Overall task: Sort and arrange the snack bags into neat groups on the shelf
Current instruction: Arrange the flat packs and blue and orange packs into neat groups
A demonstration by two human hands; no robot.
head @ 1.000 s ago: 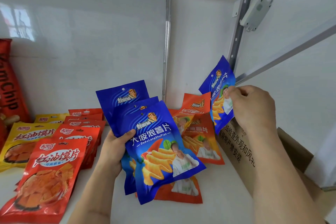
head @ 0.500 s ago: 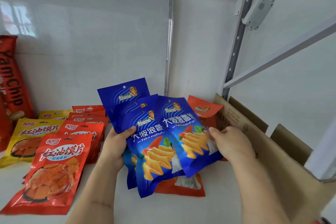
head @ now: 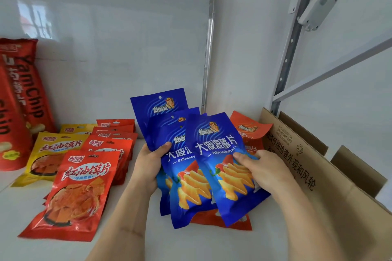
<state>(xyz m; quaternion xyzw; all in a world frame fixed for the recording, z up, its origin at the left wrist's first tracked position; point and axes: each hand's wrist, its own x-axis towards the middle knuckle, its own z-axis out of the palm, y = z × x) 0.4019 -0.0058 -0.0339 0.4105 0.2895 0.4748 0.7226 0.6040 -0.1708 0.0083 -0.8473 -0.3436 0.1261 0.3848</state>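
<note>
The left hand (head: 148, 167) has its grip closed on a fanned stack of blue snack bags (head: 182, 154), thumb pressed on the front near the left edge. The right hand (head: 263, 171) grips the front blue bag (head: 220, 154), fingers spread across its printed face, and this bag overlaps the right side of the stack. Both are held just above the white shelf (head: 148, 237). Beneath and behind them lie orange bags (head: 248, 131), one peeking out at the lower edge. To the left, red bags (head: 82, 193) lie in an overlapping row on the shelf, with yellow bags (head: 53, 150) just beside them, farther left. Tall red chip bags (head: 19, 99) stand at the far left against the back wall. An open cardboard box (head: 307, 165) sits at the right, close to the right hand.
</note>
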